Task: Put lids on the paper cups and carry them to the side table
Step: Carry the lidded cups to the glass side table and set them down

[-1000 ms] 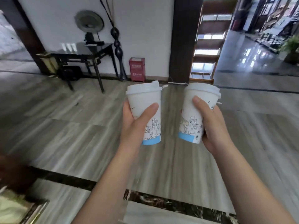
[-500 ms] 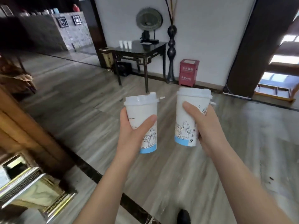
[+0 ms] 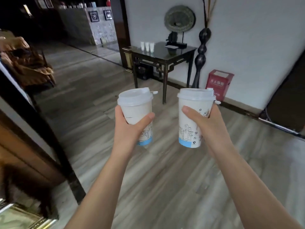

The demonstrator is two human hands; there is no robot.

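My left hand (image 3: 129,129) grips a white paper cup (image 3: 137,113) with a blue base band and a translucent lid (image 3: 134,96) pressed on top. My right hand (image 3: 209,128) grips a second lidded paper cup (image 3: 192,113) of the same kind, its lid (image 3: 196,94) also in place. Both cups are held upright in front of me above the floor. Ahead stands a dark side table (image 3: 175,55) against the white wall. Three lidded white cups (image 3: 147,46) stand in a row on its left part.
A dark sculpture with a round disc (image 3: 179,19) sits on the table's back. A tall black ornament (image 3: 200,53) and a red box (image 3: 219,83) stand right of the table. Dark wooden furniture (image 3: 24,129) lines my left. Grey wood-look floor (image 3: 165,179) lies between me and the table.
The view has swung left and moved forward, so the side table now looks larger and nearer the centre. Both hands keep the same grip on their cups.
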